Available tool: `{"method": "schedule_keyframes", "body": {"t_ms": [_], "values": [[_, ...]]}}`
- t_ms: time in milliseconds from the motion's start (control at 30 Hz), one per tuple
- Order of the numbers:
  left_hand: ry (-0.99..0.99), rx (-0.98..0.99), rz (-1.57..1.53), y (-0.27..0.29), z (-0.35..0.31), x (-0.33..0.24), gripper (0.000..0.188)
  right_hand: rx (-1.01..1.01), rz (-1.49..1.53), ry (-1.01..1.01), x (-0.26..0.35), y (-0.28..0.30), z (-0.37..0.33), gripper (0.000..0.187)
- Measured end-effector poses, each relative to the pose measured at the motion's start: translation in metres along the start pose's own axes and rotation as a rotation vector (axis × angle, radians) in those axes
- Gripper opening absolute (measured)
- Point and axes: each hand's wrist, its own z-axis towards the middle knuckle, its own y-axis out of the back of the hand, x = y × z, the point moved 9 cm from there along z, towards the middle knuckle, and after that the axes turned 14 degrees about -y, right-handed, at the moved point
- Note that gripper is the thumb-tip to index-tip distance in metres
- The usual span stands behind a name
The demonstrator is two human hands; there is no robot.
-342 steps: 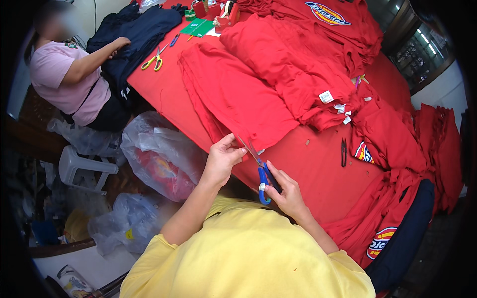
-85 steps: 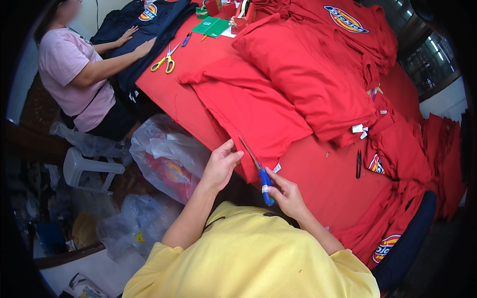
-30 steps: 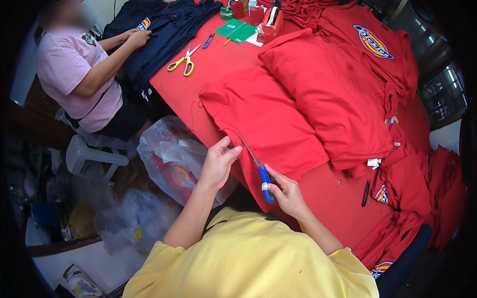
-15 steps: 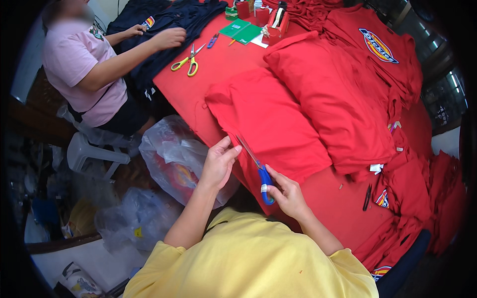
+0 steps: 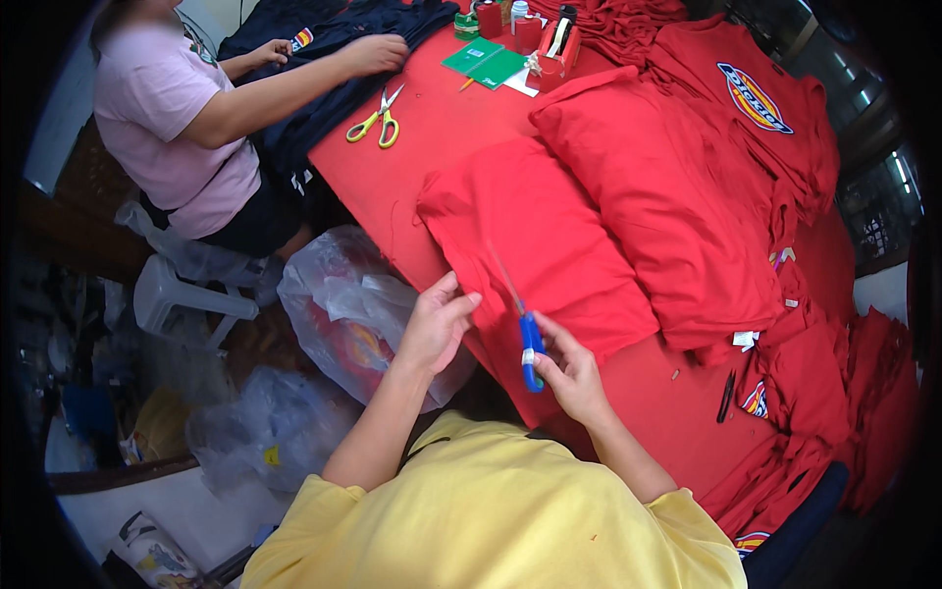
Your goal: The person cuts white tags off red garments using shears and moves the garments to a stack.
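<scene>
Your right hand (image 5: 569,378) is closed around the blue handle of the small scissors (image 5: 522,329), a little below the centre of the frame, with the thin blades pointing up and to the left. Your left hand (image 5: 439,324) pinches the near edge of the folded red garment (image 5: 540,245) between thumb and fingers, just beside the blade tips. The garment lies in the middle of the frame on the red table (image 5: 422,128), and its edge hangs at the table border above the clear plastic bag (image 5: 343,314). I judge that the blades can nick the cloth or your left fingertips, because the pinch is so close to the points and red thread is hard to see on red fabric. At the upper left, another person in a pink shirt (image 5: 167,128) presses a dark blue garment (image 5: 334,39), with the yellow-handled scissors (image 5: 378,118) near that hand. Compared with the oldest picture, your hands keep almost the same pose, while the pile of red shirts (image 5: 687,196) sits lower and more to the centre, so your head has turned.
</scene>
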Motion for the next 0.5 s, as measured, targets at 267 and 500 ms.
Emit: {"method": "schedule_keyframes", "body": {"t_ms": [267, 500], "values": [[0.23, -0.076, 0.061, 0.008, -0.017, 0.076, 0.03, -0.251, -0.102, 0.098, 0.014, 0.015, 0.033, 0.062], [-0.064, -0.28, -0.337, 0.057, 0.081, 0.006, 0.043, -0.382, -0.479, 0.177, -0.012, 0.037, 0.001, 0.062]]}}
